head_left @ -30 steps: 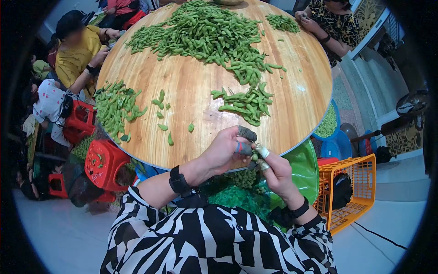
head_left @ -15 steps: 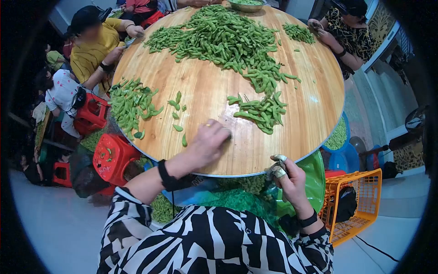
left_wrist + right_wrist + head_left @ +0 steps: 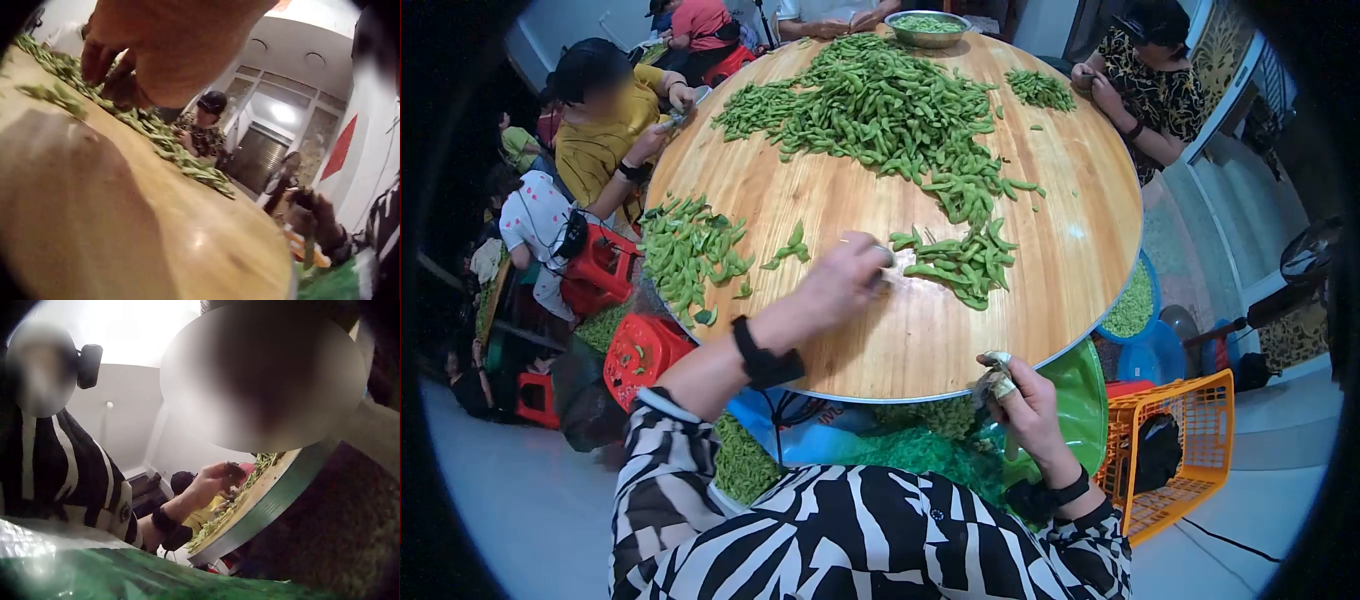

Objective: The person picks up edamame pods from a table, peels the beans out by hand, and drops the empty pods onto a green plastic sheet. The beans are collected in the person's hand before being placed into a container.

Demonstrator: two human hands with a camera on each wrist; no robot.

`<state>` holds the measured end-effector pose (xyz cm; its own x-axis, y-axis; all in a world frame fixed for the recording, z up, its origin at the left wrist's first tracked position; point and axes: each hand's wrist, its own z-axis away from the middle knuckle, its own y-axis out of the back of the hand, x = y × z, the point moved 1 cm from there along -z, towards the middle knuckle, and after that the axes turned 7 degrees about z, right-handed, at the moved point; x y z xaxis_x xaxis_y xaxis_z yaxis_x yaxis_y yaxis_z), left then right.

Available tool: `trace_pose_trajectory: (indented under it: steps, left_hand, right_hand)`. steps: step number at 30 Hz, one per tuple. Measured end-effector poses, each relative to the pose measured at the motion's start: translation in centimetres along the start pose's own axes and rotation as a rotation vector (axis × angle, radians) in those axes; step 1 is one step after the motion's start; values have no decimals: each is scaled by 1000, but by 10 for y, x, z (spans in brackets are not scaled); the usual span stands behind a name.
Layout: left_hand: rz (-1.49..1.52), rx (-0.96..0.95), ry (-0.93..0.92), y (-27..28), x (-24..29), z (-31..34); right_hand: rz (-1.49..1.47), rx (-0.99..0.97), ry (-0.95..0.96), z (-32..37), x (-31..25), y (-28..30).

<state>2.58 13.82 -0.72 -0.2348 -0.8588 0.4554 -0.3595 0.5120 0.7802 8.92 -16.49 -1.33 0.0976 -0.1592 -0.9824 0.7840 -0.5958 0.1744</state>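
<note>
My left hand [image 3: 840,280] reaches out over the wooden table [image 3: 1070,290], fingers pointing down beside a small heap of green bean pods [image 3: 965,265]. In the left wrist view its fingers [image 3: 103,65] are apart, bent toward the tabletop, with pods behind them. My right hand [image 3: 1028,405] is raised at the table's near edge, thumb and fingers drawn together. Pale and grey wraps cover its fingertips. A greenish narrow shape [image 3: 1010,445] hangs below them; I cannot tell whether it is a pod. Several loose pods [image 3: 790,246] lie left of my left hand.
A large pod mound [image 3: 880,110] covers the far middle, with a metal bowl [image 3: 928,38] behind it. Another pile [image 3: 685,250] lies at the left edge. People sit around the table. An orange crate [image 3: 1190,440], green basin [image 3: 1080,390] and red stool [image 3: 640,350] stand near me.
My hands were together at the near edge, then came apart. The left moved out over the table and farther toward the small heap. The right stayed near the edge; the head view shifted.
</note>
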Motion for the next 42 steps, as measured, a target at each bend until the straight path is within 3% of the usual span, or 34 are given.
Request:
trace_pose_trajectory:
  steps: [4, 7, 10, 12, 13, 15, 18, 23, 25, 35, 38, 40, 42]
  left_hand:
    - [12, 46, -27, -40, 11, -23]
    - [-21, 24, 57, -44, 6, -27]
    - [152, 31, 154, -40, 15, -26]
    - [851, -112, 678, -41, 29, -22]
    - [856, -124, 676, -40, 41, -21]
    - [1156, -105, 730, -40, 67, -17]
    - [1294, -178, 747, -41, 82, -11]
    - [1267, -181, 729, -56, 83, -1]
    - [1207, -120, 598, -61, 87, 0]
    - [1112, -193, 614, -57, 86, 4]
    - [1120, -141, 591, -58, 89, 5]
    - [1043, -53, 436, -62, 87, 6]
    - [1051, -46, 444, -63, 89, 6]
  right_hand:
    - [-29, -4, 30, 1, 3, -2]
    - [-145, 1, -14, 0, 1, 2]
    - [-169, 9, -74, -4, -5, -1]
    - [-211, 0, -97, -9, -11, -3]
    - [-249, -18, -111, -12, -14, -5]
    - [-303, -16, -99, -16, -13, -10]
    - [-384, -30, -90, -17, -14, -14]
    - [-375, -4, -96, -16, -9, -16]
    - [-362, -21, -73, -17, -9, -16]
    - [-379, -61, -51, -19, -5, -17]
    - [-419, -60, -68, -18, -6, -18]
    - [-417, -52, -67, -17, -7, -18]
    - [-415, -41, -62, -17, -8, -18]
